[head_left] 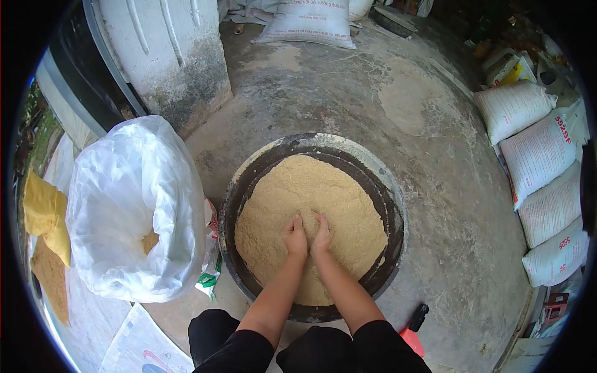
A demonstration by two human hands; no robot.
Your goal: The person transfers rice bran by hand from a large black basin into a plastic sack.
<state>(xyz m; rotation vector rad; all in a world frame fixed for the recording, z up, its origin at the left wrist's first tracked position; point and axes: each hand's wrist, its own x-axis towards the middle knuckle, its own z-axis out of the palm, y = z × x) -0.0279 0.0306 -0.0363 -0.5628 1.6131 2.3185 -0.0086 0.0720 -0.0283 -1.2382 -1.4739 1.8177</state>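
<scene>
A wide black tub [400, 214] stands on the floor in front of my knees, and a broad heap of tan, coarse feed meal [298, 180] fills much of it. Near the middle of the heap, my left hand [295, 236] and my right hand [322, 236] are cupped a little apart, facing each other. Between the palms sits a small mound of the meal, with the fingers curled round it. Some fingertips are hidden by the meal and the hands themselves.
Left of the tub stands an opened white plastic sack [134, 211] with some tan meal inside. A yellow bag [46, 214] lies beyond it. Filled white sacks [538, 152] line the right side; another sack [308, 23] lies ahead. A red, black-handled tool [415, 329] is at right.
</scene>
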